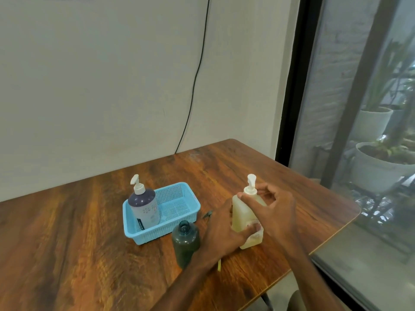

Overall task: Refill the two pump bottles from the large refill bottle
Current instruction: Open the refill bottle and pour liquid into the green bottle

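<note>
A pale yellow pump bottle [241, 212] stands upright on the wooden table [89, 243]. My left hand [224, 230] wraps around its body from the left. The fingers of my right hand [272, 212] pinch the white collar under its pump head. A dark green bottle [186, 242] with no cap stands just left of my left wrist, its neck uncovered. A purple-topped pump bottle [144, 205] stands in the left end of a light blue basket [179, 223].
A small dark object [208, 213] lies on the table between the basket and the yellow bottle. The table's right edge [332, 241] runs close past the yellow bottle. A black cable [195, 81] hangs down the wall behind. Potted plants stand outside the window on the right.
</note>
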Motion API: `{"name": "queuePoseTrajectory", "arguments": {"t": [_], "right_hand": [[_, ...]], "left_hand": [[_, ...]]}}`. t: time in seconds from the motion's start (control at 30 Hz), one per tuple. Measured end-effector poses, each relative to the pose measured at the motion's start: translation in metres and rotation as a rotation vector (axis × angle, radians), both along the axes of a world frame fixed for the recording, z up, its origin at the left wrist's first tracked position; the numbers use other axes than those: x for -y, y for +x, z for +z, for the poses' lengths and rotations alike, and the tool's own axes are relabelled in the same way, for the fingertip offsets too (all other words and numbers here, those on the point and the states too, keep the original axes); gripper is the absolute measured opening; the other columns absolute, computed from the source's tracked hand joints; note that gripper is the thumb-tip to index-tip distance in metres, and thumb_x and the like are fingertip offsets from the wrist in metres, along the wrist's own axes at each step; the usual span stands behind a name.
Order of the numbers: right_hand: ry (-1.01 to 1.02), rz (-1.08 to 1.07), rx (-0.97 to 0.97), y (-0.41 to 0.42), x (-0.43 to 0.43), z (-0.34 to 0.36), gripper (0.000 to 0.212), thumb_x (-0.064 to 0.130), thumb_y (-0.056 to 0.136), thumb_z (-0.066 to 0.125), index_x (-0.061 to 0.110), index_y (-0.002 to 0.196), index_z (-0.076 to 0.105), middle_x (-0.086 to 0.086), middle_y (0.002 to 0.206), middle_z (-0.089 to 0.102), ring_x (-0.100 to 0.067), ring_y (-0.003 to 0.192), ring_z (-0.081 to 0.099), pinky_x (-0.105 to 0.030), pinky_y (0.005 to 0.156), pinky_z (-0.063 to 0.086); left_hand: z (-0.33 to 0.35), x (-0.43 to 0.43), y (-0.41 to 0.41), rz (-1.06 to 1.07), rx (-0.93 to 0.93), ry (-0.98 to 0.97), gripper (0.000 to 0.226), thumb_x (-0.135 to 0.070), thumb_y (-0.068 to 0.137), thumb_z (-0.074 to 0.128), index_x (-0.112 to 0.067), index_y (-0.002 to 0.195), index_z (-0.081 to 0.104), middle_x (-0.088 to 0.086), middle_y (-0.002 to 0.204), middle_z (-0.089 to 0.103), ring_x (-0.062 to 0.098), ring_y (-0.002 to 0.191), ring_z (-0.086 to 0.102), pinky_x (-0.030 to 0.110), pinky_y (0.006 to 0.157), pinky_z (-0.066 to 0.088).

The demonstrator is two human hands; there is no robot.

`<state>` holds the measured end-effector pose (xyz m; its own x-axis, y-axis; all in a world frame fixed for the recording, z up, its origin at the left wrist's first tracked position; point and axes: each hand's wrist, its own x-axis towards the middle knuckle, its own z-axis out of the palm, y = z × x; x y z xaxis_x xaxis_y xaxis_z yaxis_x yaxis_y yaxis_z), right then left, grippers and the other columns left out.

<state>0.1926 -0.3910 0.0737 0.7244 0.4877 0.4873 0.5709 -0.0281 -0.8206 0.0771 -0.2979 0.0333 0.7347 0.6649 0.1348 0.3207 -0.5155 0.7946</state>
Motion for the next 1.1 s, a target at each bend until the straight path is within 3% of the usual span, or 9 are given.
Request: {"name": "queuePoseTrajectory", "arguments": {"t": [0.07, 0.2, 0.33, 0.47, 0.53, 0.7, 0.87, 1.0, 1.1], "right_hand": [[-0.015, -0.001, -0.012, 0.002, -0.002, -0.001, 0.036, 0.044, 0.069, 0.090, 0.032, 0.099, 0.075, 0.021, 0.091, 0.072, 0.006, 0.084, 0.066, -0.012, 0.066, 0.052], [-0.012, 0.122, -0.065, 0.008, 0.001, -0.004, 0.033, 0.036, 0.076, 0.087, 0.034, 0.105, 0.073, 0.025, 0.099, 0.072, 0.006, 0.094, 0.068, -0.011, 0.073, 0.054], [-0.021, 0.420, -0.212, 0.019, 0.007, 0.002, 0.029, 0.021, 0.090, 0.074, 0.018, 0.119, 0.073, 0.014, 0.114, 0.075, -0.008, 0.108, 0.071, -0.024, 0.085, 0.060], [-0.038, 0.625, -0.317, 0.017, 0.009, 0.004, 0.035, 0.018, 0.100, 0.060, 0.019, 0.135, 0.060, 0.005, 0.128, 0.071, -0.016, 0.120, 0.066, -0.035, 0.097, 0.055], [0.006, 0.574, -0.308, 0.013, 0.006, 0.001, 0.040, 0.021, 0.093, 0.070, 0.023, 0.132, 0.062, 0.005, 0.126, 0.071, -0.015, 0.120, 0.066, -0.035, 0.097, 0.055], [0.029, 0.189, -0.125, 0.007, -0.001, -0.005, 0.047, 0.039, 0.068, 0.093, 0.034, 0.109, 0.071, 0.013, 0.101, 0.075, -0.007, 0.093, 0.072, -0.036, 0.079, 0.062], [0.082, 0.319, -0.202, 0.011, 0.002, -0.007, 0.051, 0.019, 0.080, 0.084, 0.026, 0.127, 0.065, 0.005, 0.113, 0.075, -0.012, 0.106, 0.071, -0.043, 0.091, 0.060], [0.079, 0.549, -0.322, 0.014, 0.009, -0.006, 0.049, 0.006, 0.095, 0.066, 0.020, 0.140, 0.053, -0.002, 0.128, 0.071, -0.022, 0.122, 0.066, -0.055, 0.100, 0.053], [0.046, 0.440, -0.239, 0.009, 0.009, -0.003, 0.049, 0.017, 0.087, 0.078, 0.025, 0.132, 0.060, 0.009, 0.124, 0.071, -0.009, 0.118, 0.066, -0.037, 0.095, 0.057]], "left_hand": [[-0.001, -0.002, 0.000, -0.010, 0.005, 0.011, 0.092, -0.071, 0.079, 0.078, -0.043, 0.155, 0.034, -0.025, 0.141, 0.051, -0.001, 0.127, 0.052, -0.002, 0.078, 0.033], [-0.001, -0.007, -0.002, -0.029, -0.005, 0.007, 0.084, -0.062, 0.080, 0.083, -0.039, 0.150, 0.044, -0.026, 0.131, 0.054, -0.005, 0.114, 0.055, -0.006, 0.063, 0.039], [-0.004, -0.012, -0.001, -0.031, -0.049, 0.019, 0.081, -0.063, 0.079, 0.083, -0.038, 0.148, 0.048, -0.023, 0.137, 0.061, -0.001, 0.117, 0.062, -0.005, 0.059, 0.041], [-0.005, -0.009, 0.000, -0.021, -0.076, 0.045, 0.081, -0.063, 0.083, 0.079, -0.037, 0.151, 0.045, -0.016, 0.148, 0.059, 0.007, 0.133, 0.059, -0.007, 0.059, 0.037], [-0.007, -0.008, 0.000, -0.025, -0.067, 0.037, 0.081, -0.062, 0.085, 0.079, -0.036, 0.153, 0.043, -0.016, 0.150, 0.056, 0.008, 0.136, 0.057, -0.010, 0.060, 0.035], [-0.016, -0.009, 0.001, -0.027, 0.010, -0.003, 0.085, -0.062, 0.084, 0.079, -0.041, 0.155, 0.037, -0.019, 0.143, 0.054, 0.002, 0.129, 0.054, -0.006, 0.064, 0.038], [-0.026, -0.010, 0.003, -0.043, 0.100, -0.070, 0.084, -0.069, 0.076, 0.081, -0.050, 0.148, 0.041, -0.018, 0.141, 0.061, 0.009, 0.127, 0.063, 0.021, 0.094, 0.059], [-0.026, -0.009, 0.003, -0.051, 0.129, -0.086, 0.074, -0.059, 0.081, 0.084, -0.052, 0.142, 0.041, -0.024, 0.137, 0.058, 0.005, 0.126, 0.061, 0.009, 0.084, 0.053], [-0.028, -0.010, 0.003, -0.046, 0.132, -0.091, 0.082, -0.060, 0.082, 0.082, -0.048, 0.150, 0.040, -0.024, 0.140, 0.054, 0.007, 0.130, 0.058, 0.008, 0.085, 0.051]]}}
